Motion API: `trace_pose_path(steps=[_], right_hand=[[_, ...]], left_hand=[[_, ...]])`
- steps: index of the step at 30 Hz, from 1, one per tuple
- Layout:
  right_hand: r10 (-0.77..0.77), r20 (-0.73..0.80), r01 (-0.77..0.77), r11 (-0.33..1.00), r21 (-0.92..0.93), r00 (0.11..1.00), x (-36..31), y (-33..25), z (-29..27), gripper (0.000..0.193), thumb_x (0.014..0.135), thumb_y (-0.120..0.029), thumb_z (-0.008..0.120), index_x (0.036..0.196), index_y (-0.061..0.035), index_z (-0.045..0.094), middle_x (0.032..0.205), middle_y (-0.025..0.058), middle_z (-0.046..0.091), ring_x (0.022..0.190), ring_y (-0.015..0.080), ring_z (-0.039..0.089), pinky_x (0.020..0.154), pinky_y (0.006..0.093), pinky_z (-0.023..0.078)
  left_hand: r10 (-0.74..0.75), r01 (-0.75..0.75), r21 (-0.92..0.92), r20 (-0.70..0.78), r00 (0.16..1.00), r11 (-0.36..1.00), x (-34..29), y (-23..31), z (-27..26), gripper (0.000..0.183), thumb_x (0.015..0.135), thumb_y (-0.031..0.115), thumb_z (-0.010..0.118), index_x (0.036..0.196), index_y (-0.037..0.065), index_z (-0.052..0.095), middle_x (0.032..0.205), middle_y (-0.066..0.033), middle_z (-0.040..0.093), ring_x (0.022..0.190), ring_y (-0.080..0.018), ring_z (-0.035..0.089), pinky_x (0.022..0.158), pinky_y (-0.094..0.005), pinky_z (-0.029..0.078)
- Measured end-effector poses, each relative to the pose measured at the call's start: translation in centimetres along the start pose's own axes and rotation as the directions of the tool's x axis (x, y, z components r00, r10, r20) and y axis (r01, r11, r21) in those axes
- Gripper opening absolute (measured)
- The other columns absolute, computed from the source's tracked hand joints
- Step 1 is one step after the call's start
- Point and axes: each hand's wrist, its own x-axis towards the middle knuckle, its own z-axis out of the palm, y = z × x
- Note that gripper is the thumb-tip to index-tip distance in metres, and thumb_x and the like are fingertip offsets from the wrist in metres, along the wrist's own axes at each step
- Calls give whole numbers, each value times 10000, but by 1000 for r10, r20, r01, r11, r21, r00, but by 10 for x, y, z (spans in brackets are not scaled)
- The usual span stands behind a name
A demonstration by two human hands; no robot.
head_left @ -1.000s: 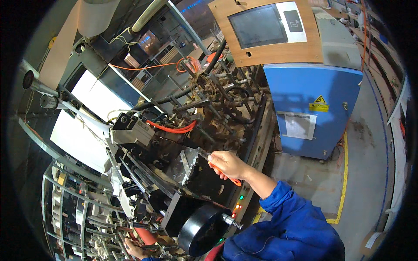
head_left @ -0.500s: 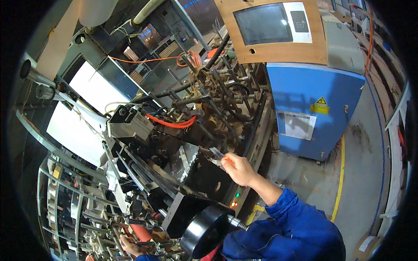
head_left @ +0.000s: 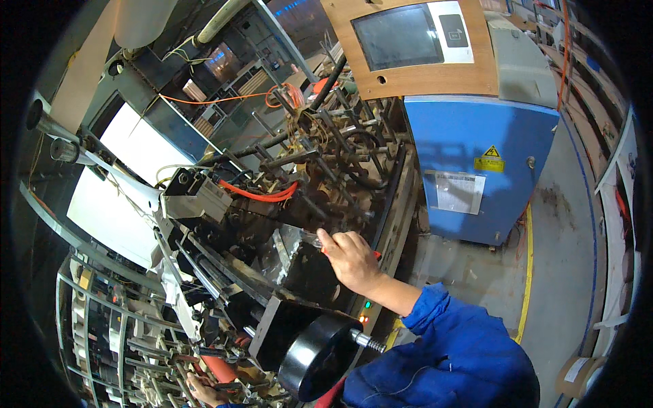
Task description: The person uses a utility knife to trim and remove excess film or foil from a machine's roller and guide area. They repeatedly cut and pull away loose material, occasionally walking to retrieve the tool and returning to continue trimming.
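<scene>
My right hand [head_left: 354,264] is closed around a small hand tool [head_left: 311,239] with an orange-red handle and a flat greyish front end; its exact kind is unclear. The tool's front end is at a shiny, ragged-edged metal plate [head_left: 291,243] on the dark machine bed. Whether it touches the plate I cannot tell. At the lower left, my left hand [head_left: 202,390] is low among the machine's rods, beside a red roller [head_left: 219,368]. Its fingers are curled, but what they hold is too small to make out.
A black handwheel [head_left: 314,364] with a threaded metal end stands between my arms. Lit indicator lamps [head_left: 364,311] sit on the machine's side. Rods and red hoses [head_left: 265,195] crowd the bed beyond. A blue cabinet [head_left: 479,177] with a wooden-framed screen [head_left: 396,37] is at the right.
My right hand has moved left with the tool and turned, so its front end now lies by the metal plate. The view has shifted slightly; my left hand stays among the rods.
</scene>
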Motion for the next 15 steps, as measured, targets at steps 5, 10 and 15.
trace_pose_path(steps=[5, 10, 15], right_hand=[[156, 432, -185, 982, 26, 888, -121, 44, -3, 403, 960, -124, 623, 1353, -34, 602, 1106, 158, 638, 1060, 378, 605, 930, 476, 512], [406, 638, -413, 899, -148, 654, -280, 69, -11, 319, 979, -181, 626, 1257, -27, 652, 1115, 174, 682, 1049, 369, 621, 915, 476, 502], [344, 679, -339, 929, -146, 649, -356, 72, -21, 255, 1050, -215, 606, 1223, -37, 666, 1061, 107, 710, 935, 268, 658, 827, 393, 541]], left_hand=[[57, -58, 26, 51, 997, 998, -10, 19, -4, 326, 1062, 354, 633, 844, 118, 576, 575, 68, 444, 477, -39, 401, 428, -241, 310], [136, -132, -102, 42, 990, 986, -24, 27, -2, 301, 1054, 284, 662, 813, 141, 552, 585, 64, 462, 461, -45, 436, 403, -251, 330], [94, -89, -131, 33, 995, 987, -37, 30, 5, 317, 1044, 214, 663, 800, 77, 514, 556, -4, 517, 433, -96, 489, 407, -272, 374]])
